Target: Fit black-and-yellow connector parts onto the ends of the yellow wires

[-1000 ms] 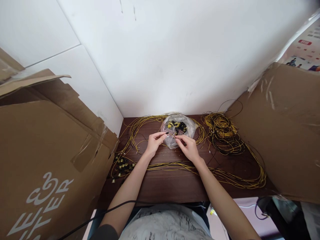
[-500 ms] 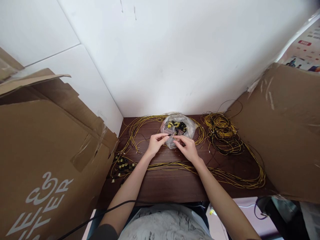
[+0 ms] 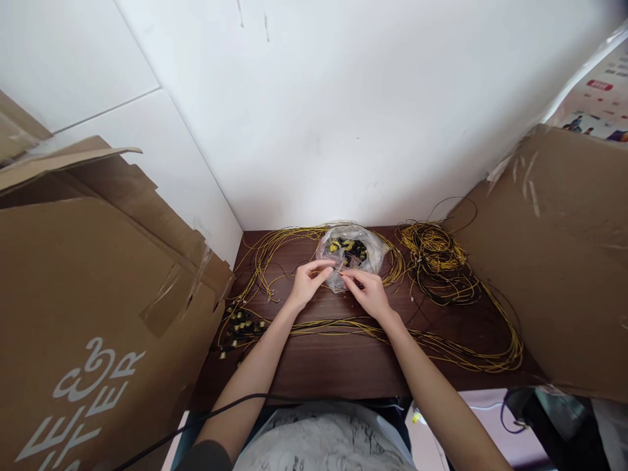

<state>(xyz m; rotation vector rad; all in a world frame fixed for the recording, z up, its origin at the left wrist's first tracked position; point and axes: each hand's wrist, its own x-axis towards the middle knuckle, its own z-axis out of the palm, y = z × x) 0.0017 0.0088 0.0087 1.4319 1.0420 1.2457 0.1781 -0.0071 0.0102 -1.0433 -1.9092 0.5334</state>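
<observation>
My left hand (image 3: pixel 310 281) is closed in a pinch on a small black connector, now largely covered by the fingertips. Facing it, my right hand (image 3: pixel 367 289) pinches a thin yellow wire, its end close to the left fingertips. Both hands are over the front of a clear plastic bag (image 3: pixel 375 247). Inside the bag lie several small black and yellow parts (image 3: pixel 349 248). Where the wire and connector meet is too small to make out.
Yellow and black wires lie in a loop (image 3: pixel 265 256) behind, a tangled coil (image 3: pixel 436 252) at right and a long bundle (image 3: pixel 338 325) in front. Wire ends with black and yellow connectors (image 3: pixel 241 325) sit at left. Cardboard boxes (image 3: pixel 98 275) (image 3: pixel 554 261) flank the brown table (image 3: pixel 338 369).
The fingertips have closed in slightly, so less of the black connector shows in my left hand. My right hand keeps its pinch. The view has shifted very slightly.
</observation>
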